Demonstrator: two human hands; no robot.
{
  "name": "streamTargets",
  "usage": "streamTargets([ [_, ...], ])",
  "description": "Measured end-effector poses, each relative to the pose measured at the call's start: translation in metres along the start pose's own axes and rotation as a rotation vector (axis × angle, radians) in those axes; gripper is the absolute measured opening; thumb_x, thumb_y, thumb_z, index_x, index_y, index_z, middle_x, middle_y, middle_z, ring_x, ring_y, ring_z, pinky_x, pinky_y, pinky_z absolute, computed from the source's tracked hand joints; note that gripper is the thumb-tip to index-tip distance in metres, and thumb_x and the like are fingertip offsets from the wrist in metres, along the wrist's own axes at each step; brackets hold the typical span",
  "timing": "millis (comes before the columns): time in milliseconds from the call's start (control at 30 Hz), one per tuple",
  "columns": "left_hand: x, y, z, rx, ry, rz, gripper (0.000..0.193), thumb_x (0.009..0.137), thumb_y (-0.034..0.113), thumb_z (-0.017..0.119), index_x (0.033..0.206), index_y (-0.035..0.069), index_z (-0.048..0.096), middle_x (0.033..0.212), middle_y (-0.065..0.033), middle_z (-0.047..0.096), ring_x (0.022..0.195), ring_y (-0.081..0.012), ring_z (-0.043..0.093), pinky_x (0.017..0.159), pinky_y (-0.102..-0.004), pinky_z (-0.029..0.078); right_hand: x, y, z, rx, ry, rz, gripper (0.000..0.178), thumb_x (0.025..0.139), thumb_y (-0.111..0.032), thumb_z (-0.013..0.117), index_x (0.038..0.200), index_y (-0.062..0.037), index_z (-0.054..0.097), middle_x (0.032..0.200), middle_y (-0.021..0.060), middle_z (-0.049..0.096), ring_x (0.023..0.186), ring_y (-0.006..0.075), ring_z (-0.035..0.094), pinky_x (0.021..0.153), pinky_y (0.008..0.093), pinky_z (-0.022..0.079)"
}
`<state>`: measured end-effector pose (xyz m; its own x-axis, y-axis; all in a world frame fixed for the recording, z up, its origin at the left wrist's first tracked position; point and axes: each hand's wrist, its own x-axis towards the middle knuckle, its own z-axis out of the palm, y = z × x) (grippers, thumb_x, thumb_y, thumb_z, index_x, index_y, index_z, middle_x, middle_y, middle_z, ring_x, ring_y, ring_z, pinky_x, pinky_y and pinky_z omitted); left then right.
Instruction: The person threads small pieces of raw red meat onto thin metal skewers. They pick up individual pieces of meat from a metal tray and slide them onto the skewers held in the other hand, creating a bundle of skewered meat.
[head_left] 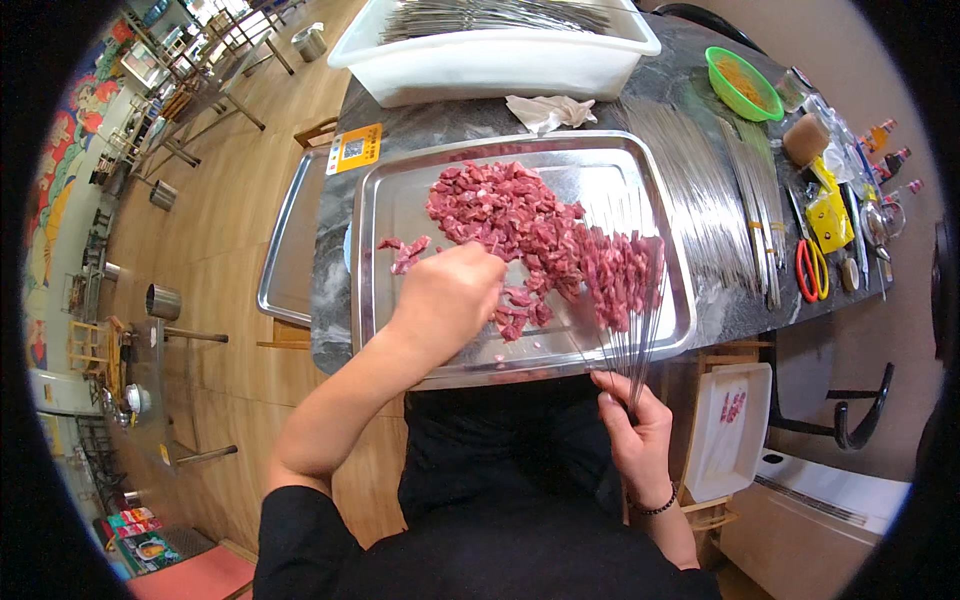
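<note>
A pile of diced raw red meat (pixel 500 205) lies in a shallow metal tray (pixel 390 215) on the table before me. My left hand (pixel 450 295) is over the tray at the pile's near left edge. Its fingers are closed and pressed together; their tips are turned away, so what they hold is hidden. At the tray's near right edge, my right hand (pixel 640 425) grips the lower ends of a fanned bunch of thin metal skewers (pixel 630 360). Meat threaded on these skewers (pixel 620 280) rests against the right side of the pile.
Many bare skewers (pixel 690 190) lie right of the tray, beside red-handled scissors (pixel 808 270) and a yellow packet (pixel 828 215). Behind stand a white tub (pixel 500 70) of skewers and a green bowl (pixel 740 85). A crumpled tissue (pixel 548 113) lies between. A white tray (pixel 730 430) holds meat, lower right.
</note>
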<state>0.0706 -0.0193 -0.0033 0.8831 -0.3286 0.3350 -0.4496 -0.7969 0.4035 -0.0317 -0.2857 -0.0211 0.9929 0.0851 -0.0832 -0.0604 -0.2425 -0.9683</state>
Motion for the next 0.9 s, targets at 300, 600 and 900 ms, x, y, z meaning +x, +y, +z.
streamTargets([
  [300,-0.035,0.019,-0.005,-1.62,0.375,-0.636,0.02,0.102,0.015,0.054,0.109,-0.001,0.064,0.096,-0.0168,0.072,0.086,-0.0273,0.073,0.078,-0.039,0.062,-0.002,-0.013,0.019,-0.042,-0.109,-0.085,0.029,0.089,0.005,0.06,0.116,0.0008,0.071,0.094,0.0086,0.07,0.086,0.0122,0.062,0.079,0.0243,0.047],
  [600,-0.05,0.037,-0.003,-1.514,0.475,-0.669,0.022,0.103,0.017,0.053,0.11,-0.001,0.064,0.095,-0.0168,0.072,0.085,-0.0289,0.073,0.078,-0.0429,0.061,-0.001,-0.009,0.034,0.031,-0.096,-0.132,0.033,0.088,0.007,0.06,0.119,0.0004,0.069,0.098,0.0113,0.072,0.083,0.0146,0.064,0.076,0.0259,0.05],
  [900,-0.091,0.062,0.012,-1.671,0.636,-0.683,0.024,0.103,0.022,0.053,0.113,0.002,0.062,0.096,-0.0146,0.072,0.085,-0.0261,0.072,0.083,-0.0422,0.059,-0.022,0.002,0.054,0.174,-0.208,-0.05,0.029,0.09,0.005,0.062,0.118,0.0024,0.069,0.111,0.0137,0.072,0.097,0.0169,0.067,0.085,0.0275,0.052],
])
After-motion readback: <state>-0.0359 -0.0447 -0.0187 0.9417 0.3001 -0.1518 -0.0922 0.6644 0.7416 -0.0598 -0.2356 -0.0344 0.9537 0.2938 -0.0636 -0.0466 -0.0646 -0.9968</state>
